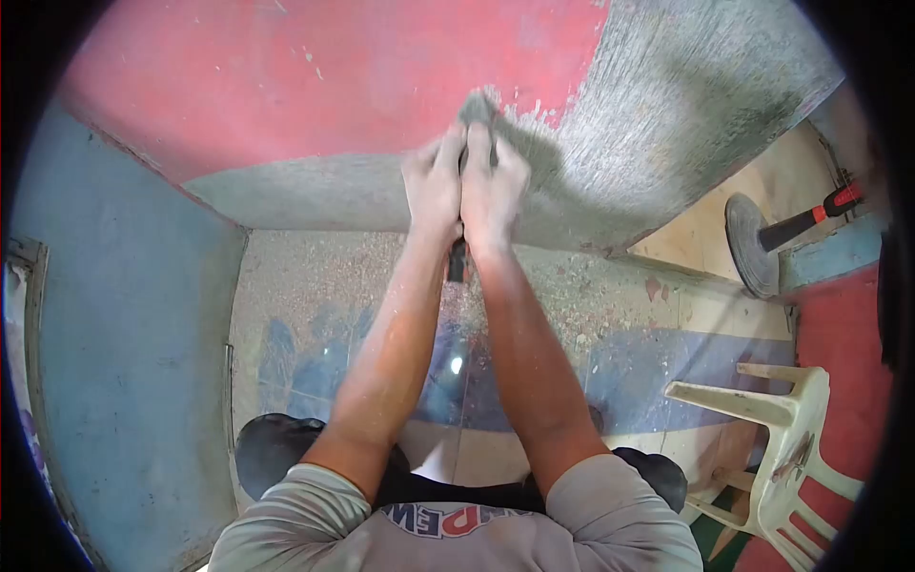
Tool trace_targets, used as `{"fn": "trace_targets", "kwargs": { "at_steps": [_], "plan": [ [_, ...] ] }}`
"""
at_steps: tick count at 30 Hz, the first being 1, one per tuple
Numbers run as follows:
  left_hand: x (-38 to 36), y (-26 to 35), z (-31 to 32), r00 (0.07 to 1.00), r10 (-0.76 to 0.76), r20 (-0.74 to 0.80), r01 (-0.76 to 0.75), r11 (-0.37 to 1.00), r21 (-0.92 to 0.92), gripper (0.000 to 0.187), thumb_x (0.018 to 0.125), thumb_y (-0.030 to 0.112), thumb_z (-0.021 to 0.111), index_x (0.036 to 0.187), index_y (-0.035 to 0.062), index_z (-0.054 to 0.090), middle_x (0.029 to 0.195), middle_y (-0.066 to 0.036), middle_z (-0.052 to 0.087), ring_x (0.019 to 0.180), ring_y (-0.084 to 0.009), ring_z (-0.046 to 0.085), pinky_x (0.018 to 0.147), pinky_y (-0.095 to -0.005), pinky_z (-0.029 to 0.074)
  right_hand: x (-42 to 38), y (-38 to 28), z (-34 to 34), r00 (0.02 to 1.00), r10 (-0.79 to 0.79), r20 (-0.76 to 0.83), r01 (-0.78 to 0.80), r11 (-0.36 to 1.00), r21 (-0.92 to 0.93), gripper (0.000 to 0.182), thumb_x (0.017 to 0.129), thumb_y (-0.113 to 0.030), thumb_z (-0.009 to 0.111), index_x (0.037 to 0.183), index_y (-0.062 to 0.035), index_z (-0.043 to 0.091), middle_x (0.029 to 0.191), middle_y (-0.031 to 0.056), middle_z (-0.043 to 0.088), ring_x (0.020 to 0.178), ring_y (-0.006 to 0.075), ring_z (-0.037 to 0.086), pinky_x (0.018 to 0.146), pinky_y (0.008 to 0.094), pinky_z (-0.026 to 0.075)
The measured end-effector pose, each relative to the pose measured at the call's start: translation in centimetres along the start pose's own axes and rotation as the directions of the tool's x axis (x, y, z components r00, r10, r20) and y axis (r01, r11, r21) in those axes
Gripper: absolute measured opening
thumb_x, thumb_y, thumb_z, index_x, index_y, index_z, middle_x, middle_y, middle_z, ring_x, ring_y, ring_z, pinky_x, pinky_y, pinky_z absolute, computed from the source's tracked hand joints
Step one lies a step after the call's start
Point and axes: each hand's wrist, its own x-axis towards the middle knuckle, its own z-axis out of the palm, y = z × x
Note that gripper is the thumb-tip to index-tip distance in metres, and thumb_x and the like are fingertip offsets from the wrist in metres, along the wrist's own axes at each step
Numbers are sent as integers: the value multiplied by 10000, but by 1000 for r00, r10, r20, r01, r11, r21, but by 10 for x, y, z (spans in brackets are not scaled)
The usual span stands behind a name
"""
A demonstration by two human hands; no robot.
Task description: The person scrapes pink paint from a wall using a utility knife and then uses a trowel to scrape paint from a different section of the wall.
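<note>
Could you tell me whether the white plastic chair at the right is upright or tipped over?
Tipped over. The white plastic chair lies on its side on the floor, its legs pointing sideways rather than down.

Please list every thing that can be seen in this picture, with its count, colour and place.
scraping tool: one, grey head with dark handle, pressed on the wall at the edge of the red paint, held by both hands
wall: one, red paint above, bare grey where the paint is gone
side wall: one, blue, at left
floor: one, tiled, covered with dust and chips
plastic chair: one, cream, at lower right
hammer: one, red and black handle, at right
round disc: one, dark grey, beside the hammer
left hand: one, closed on the tool
right hand: one, closed on the tool
</note>
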Motion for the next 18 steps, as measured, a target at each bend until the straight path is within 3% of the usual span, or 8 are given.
{"fn": "trace_targets", "kwargs": {
  "at_steps": [2, 5, 7, 8, 10, 13, 16, 18],
  "plan": [
    [-4, -49, -23, 999, 27, -18, -25, 993, 112, 333, 1042, 221, 636, 884, -69, 683, 794, 36, 597, 787, -60, 493, 672, -285, 433, -12, 28, 0, 1000, 17, 25, -18, 999, 41, 498, 1019, -398, 596, 874, 71, 677, 751, 313, 630, 658, 381, 661, 665, 493, 482],
    [-27, -82, -37, 979, -179, -97, 178, 984, -13, 331, 1048, 228, 635, 925, -65, 725, 838, 11, 647, 805, -71, 532, 706, -288, 465, -33, 91, -6, 968, 185, 172, -177, 982, -63, 469, 1024, -362, 625, 919, 89, 693, 686, 208, 609, 703, 152, 584, 671, 393, 478],
    [-28, -86, -38, 975, -201, -91, 197, 979, -53, 329, 1054, 234, 632, 972, -63, 749, 870, -1, 674, 815, -78, 555, 719, -291, 480, -28, 64, -7, 981, 150, 122, -138, 985, -107, 497, 1017, -394, 606, 868, 70, 701, 712, 277, 627, 717, 342, 670, 678, 481, 490],
    [-13, -88, -43, 995, -95, -15, 96, 989, 109, 257, 1053, 211, 638, 935, 7, 741, 904, 2, 682, 815, -92, 603, 702, -275, 497, -23, 44, -9, 986, 137, 97, -124, 984, -131, 512, 1014, -409, 596, 842, 60, 706, 725, 312, 636, 724, 437, 713, 681, 525, 496],
    [1, -33, -22, 996, -73, 47, 74, 997, -22, 245, 1055, 205, 635, 955, 6, 741, 915, -10, 690, 857, -99, 623, 716, -270, 514, 10, 18, -2, 995, -29, 95, 48, 979, -199, 540, 1005, -433, 593, 822, 64, 697, 726, 317, 634, 710, 482, 683, 679, 540, 495],
    [1, -6, -9, 992, -90, 85, 101, 984, -149, 228, 1057, 196, 631, 980, 7, 733, 915, -18, 693, 875, -107, 637, 713, -269, 527, 22, -15, -3, 993, -43, 114, 52, 996, -79, 584, 997, -477, 565, 831, 65, 703, 766, 327, 643, 761, 511, 677, 706, 548, 503],
    [-12, -46, -30, 985, -162, 58, 169, 975, -146, 226, 1060, 195, 627, 998, 0, 724, 903, -13, 689, 841, -105, 635, 699, -268, 525, -3, 21, -8, 980, 124, 156, -81, 963, -256, 565, 1004, -474, 558, 863, 44, 731, 784, 315, 660, 781, 504, 682, 736, 541, 509],
    [-21, -75, -46, 980, -193, 40, 196, 974, -110, 229, 1064, 188, 617, 1008, -8, 721, 909, -14, 693, 828, -102, 634, 702, -268, 526, -35, 81, 5, 991, 117, 69, -105, 982, -158, 552, 1006, -471, 556, 864, 28, 744, 785, 305, 668, 783, 494, 688, 737, 537, 508]
  ]
}}
